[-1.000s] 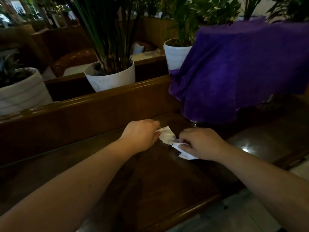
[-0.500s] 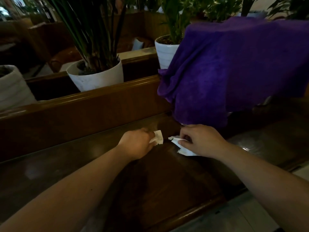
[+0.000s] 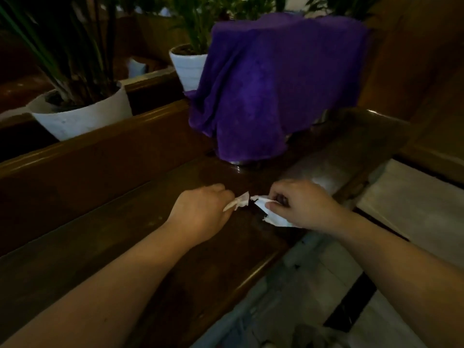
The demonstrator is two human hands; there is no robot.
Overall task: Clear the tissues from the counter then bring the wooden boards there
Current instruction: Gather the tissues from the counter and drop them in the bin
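Drawn slightly apart since half a second earlier: two scraps of white tissue, formerly bunched closer together on the dark polished wooden counter (image 3: 155, 247), now separated by a narrow gap near its front edge. Pinched in the left hand (image 3: 200, 212), between thumb and curled fingers, a small crumpled white tissue scrap (image 3: 239, 201). Gripped in the right hand (image 3: 303, 204), fingers folded and pressed down over it, a larger creased white tissue piece (image 3: 272, 217), its lower corner touching or just above the countertop by the front edge; which of the two, hard to tell in the dim light.

Further back on the counter, toward its far right end, a draped purple cloth (image 3: 276, 84) over something with a metal rim showing beneath. Beyond the raised wooden back rail, two white plant pots (image 3: 82, 114) with green leaves.

Judged stage: first half under way, both visible tissues in hand but not yet carried off. No other tissue apparent on the bare wood, though the lighting is poor. Wooden boards nowhere in view; fetching and placing them entirely still to do.
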